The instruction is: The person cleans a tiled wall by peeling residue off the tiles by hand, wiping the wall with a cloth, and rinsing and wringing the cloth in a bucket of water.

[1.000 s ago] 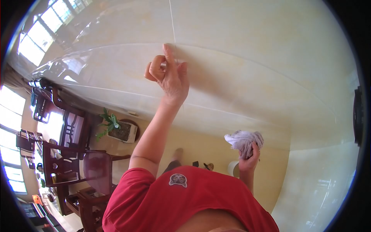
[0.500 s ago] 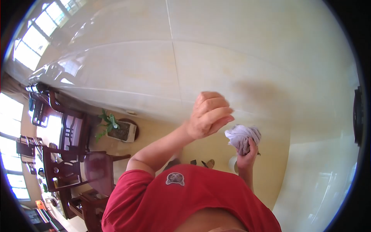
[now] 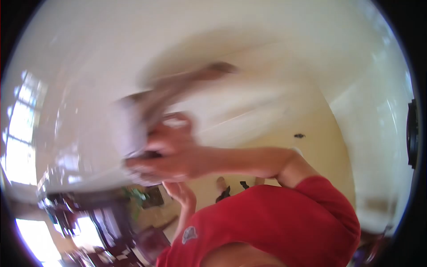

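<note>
My right hand point(image 3: 169, 149) is shut on a pale greyish cloth point(image 3: 131, 127) and reaches far across to the left, in front of the glossy pale wall point(image 3: 267, 53). Motion smears both the cloth and the fingers. A dark blurred shadow falls on the wall beside them. Lower down, behind the right hand, my left hand point(image 3: 181, 193) is raised with its fingers stretched out and apparently holding nothing. Its fingertips are partly covered by the right hand.
Dark wooden furniture point(image 3: 106, 222) and a potted plant point(image 3: 141, 196) stand at the lower left, near bright windows point(image 3: 22, 133). My feet point(image 3: 222, 189) show on the yellowish floor. A small dark thing point(image 3: 299, 135) lies further right.
My right hand has swung the cloth from the right across to the upper left. My left hand has dropped down toward my body. The view has turned.
</note>
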Tool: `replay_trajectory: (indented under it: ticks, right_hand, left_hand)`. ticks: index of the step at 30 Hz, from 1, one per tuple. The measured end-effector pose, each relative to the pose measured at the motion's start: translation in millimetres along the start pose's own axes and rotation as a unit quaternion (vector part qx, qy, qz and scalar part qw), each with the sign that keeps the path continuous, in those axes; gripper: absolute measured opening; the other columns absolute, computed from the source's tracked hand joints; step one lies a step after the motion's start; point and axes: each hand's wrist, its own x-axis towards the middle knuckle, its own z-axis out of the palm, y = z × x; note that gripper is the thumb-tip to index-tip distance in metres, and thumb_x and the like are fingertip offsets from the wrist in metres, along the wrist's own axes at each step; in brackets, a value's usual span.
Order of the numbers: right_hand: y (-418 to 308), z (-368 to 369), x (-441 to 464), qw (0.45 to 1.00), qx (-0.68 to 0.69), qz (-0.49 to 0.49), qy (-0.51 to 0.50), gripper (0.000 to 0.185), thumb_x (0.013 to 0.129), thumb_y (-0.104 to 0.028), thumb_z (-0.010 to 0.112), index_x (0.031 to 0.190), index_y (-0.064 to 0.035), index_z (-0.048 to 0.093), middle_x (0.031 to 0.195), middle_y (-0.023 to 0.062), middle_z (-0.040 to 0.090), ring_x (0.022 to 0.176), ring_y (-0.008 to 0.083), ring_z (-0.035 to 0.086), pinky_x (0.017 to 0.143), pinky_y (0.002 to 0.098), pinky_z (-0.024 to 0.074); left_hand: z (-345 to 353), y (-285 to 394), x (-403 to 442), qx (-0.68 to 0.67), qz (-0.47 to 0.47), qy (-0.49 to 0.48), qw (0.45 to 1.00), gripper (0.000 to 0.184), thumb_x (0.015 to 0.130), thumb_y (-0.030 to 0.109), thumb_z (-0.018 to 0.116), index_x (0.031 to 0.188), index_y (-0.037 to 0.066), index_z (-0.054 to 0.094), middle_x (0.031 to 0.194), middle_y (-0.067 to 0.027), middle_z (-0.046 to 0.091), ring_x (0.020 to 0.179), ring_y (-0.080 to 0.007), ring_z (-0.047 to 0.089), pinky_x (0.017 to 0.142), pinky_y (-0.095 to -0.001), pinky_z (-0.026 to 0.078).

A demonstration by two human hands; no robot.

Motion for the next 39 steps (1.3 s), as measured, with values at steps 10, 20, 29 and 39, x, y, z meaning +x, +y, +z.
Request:
replay_trajectory:
  ticks: [10, 20, 29, 39]
  right_hand:
    - [54, 27, 46, 0.959, -0.156, -0.217, -0.094, 0.013, 0.063, -0.025, 0.059, 0.071, -0.0178, 0.051, 0.085, -0.0052, 0.049, 0.096, 0.0121, 0.047, 0.085, 0.0342, 0.0372]
    - [61, -130, 17, 0.891, -0.408, -0.173, -0.101, 0.007, 0.064, -0.027, 0.058, 0.069, -0.0222, 0.057, 0.084, -0.0078, 0.050, 0.090, 0.0132, 0.046, 0.079, 0.0340, 0.0314]
    - [154, -212, -62, 0.939, 0.067, 0.269, 0.203, 0.046, 0.085, -0.039, 0.049, 0.118, -0.0079, 0.046, 0.115, 0.0091, 0.052, 0.110, 0.0261, 0.048, 0.092, 0.0412, 0.0373]
    - [186, -322, -302, 0.697, -0.392, 0.595, -0.083, 0.052, 0.083, -0.035, 0.054, 0.119, 0.0018, 0.047, 0.116, 0.0245, 0.052, 0.110, 0.0386, 0.048, 0.091, 0.0410, 0.0387]
  left_hand:
    - [4, 14, -5, -0.012, -0.035, -0.085, 0.996, 0.010, 0.085, 0.006, 0.051, 0.093, 0.005, 0.045, 0.071, -0.0031, 0.050, 0.067, -0.0116, 0.049, 0.064, -0.0249, 0.040]
    - [22, 27, -22, 0.015, -0.021, -0.145, 0.989, 0.008, 0.089, 0.011, 0.052, 0.089, 0.004, 0.047, 0.066, -0.0019, 0.049, 0.062, -0.0098, 0.047, 0.059, -0.0239, 0.039]
    - [21, 21, -22, -0.048, -0.079, -0.192, 0.977, 0.008, 0.086, 0.002, 0.055, 0.093, 0.001, 0.053, 0.077, -0.0048, 0.057, 0.069, -0.0108, 0.054, 0.063, -0.0227, 0.045]
    - [42, -21, -28, 0.035, -0.159, -0.267, 0.950, 0.011, 0.083, 0.006, 0.059, 0.092, 0.002, 0.057, 0.075, -0.0034, 0.059, 0.066, -0.0101, 0.056, 0.062, -0.0244, 0.046]
